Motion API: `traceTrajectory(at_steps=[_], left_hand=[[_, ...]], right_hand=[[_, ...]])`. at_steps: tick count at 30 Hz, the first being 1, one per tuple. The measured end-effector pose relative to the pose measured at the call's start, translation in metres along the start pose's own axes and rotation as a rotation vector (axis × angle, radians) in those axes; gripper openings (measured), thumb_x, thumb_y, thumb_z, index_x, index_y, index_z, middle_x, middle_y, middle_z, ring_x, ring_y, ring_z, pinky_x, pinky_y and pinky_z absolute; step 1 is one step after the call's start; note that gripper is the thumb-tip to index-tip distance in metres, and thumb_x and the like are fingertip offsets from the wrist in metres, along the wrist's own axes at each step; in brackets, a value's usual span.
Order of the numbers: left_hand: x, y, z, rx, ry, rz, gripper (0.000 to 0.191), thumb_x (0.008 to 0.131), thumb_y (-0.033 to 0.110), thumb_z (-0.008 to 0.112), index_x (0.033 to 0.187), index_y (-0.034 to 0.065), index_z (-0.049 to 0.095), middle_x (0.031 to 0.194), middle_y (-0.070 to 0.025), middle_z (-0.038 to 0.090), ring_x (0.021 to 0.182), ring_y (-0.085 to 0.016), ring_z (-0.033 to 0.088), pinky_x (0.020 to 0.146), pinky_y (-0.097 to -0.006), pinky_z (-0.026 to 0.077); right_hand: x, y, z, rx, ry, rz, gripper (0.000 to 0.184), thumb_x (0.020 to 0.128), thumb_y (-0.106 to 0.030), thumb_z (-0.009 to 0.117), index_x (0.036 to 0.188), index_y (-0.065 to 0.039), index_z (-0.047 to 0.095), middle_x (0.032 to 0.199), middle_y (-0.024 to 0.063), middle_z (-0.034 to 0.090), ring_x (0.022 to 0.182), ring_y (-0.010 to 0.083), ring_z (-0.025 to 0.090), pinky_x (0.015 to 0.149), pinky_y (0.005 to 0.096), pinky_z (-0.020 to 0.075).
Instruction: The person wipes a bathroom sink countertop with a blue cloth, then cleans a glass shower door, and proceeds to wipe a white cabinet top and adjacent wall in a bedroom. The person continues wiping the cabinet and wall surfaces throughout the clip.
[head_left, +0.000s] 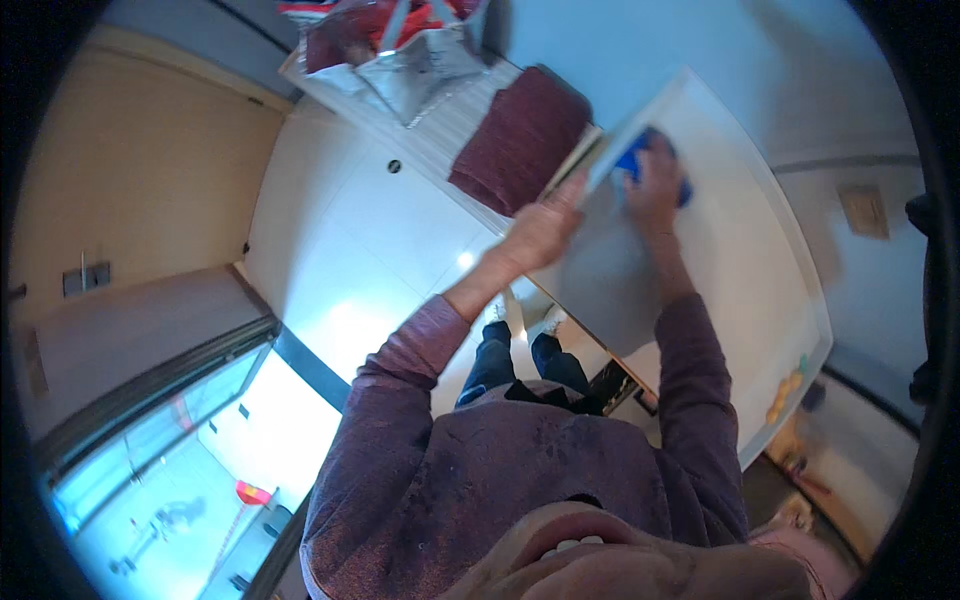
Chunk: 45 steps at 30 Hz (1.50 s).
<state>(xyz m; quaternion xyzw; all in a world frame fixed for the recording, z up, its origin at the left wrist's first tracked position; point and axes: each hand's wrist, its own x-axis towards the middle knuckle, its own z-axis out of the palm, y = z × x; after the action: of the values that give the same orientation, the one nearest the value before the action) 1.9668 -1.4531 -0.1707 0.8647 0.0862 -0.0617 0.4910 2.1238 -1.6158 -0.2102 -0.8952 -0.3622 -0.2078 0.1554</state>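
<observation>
My right hand (654, 187) is pressed over a blue cloth (685, 193), which lies against the broad face of a white panel (742, 247) with a raised rim. My left hand (544, 232) grips the near-left edge of that panel, a little blurred. The panel spans the right side of the view, its lower corner near my right forearm. A yellow-and-green decoration (784, 396) sits by its lower right rim. Just left of my left hand rests a folded maroon cloth (521, 142).
A silver bag (420, 71) with red and maroon contents stands on a pale striped bench top (450, 142). White floor tiles (360, 225) lie left of my feet. A wooden door (150, 165) is at far left, and a glass-walled room (187, 480) lies below it.
</observation>
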Motion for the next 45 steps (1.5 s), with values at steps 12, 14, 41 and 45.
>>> traceTrajectory(at_steps=[12, 14, 41, 45], left_hand=[[0.001, 0.006, 0.010, -0.130, 0.066, 0.129, 0.053, 0.092, 0.019, 0.040, 0.140, 0.0083, 0.021, 0.106, -0.0260, 0.055, 0.092, -0.041, 0.056, 0.079, -0.0443, 0.045], [-0.001, 0.011, 0.005, -0.148, 0.051, 0.099, 0.053, 0.092, 0.020, 0.040, 0.141, 0.0085, 0.021, 0.106, -0.0265, 0.054, 0.093, -0.041, 0.056, 0.081, -0.0445, 0.045], [-0.151, -0.160, -0.057, -0.523, -0.676, -0.274, 0.051, 0.091, 0.032, 0.049, 0.132, 0.0024, 0.042, 0.127, -0.0163, 0.051, 0.117, -0.028, 0.049, 0.099, -0.0341, 0.037], [-0.157, -0.178, -0.066, -0.397, -0.812, 0.165, 0.042, 0.098, 0.025, 0.036, 0.135, 0.0076, 0.038, 0.136, -0.0152, 0.041, 0.124, -0.029, 0.042, 0.105, -0.0327, 0.031]], right_hand=[[0.071, 0.110, 0.040, -0.129, -0.081, 0.256, 0.050, 0.082, -0.023, 0.060, 0.123, 0.002, 0.046, 0.131, 0.0200, 0.045, 0.121, 0.0352, 0.040, 0.102, 0.0462, 0.0268], [0.054, 0.102, 0.045, -0.091, -0.013, 0.140, 0.052, 0.082, -0.024, 0.059, 0.125, 0.002, 0.044, 0.130, 0.0210, 0.045, 0.119, 0.0365, 0.042, 0.100, 0.0466, 0.0278], [-0.075, -0.121, -0.072, 0.196, -0.240, 0.048, 0.032, 0.069, -0.018, 0.062, 0.092, 0.002, 0.051, 0.132, 0.0282, 0.039, 0.123, 0.0406, 0.039, 0.101, 0.0569, 0.0242], [-0.075, -0.120, -0.075, 0.135, -0.263, 0.070, 0.037, 0.068, -0.020, 0.063, 0.095, 0.002, 0.051, 0.131, 0.0284, 0.040, 0.123, 0.0406, 0.038, 0.101, 0.0562, 0.0252]])
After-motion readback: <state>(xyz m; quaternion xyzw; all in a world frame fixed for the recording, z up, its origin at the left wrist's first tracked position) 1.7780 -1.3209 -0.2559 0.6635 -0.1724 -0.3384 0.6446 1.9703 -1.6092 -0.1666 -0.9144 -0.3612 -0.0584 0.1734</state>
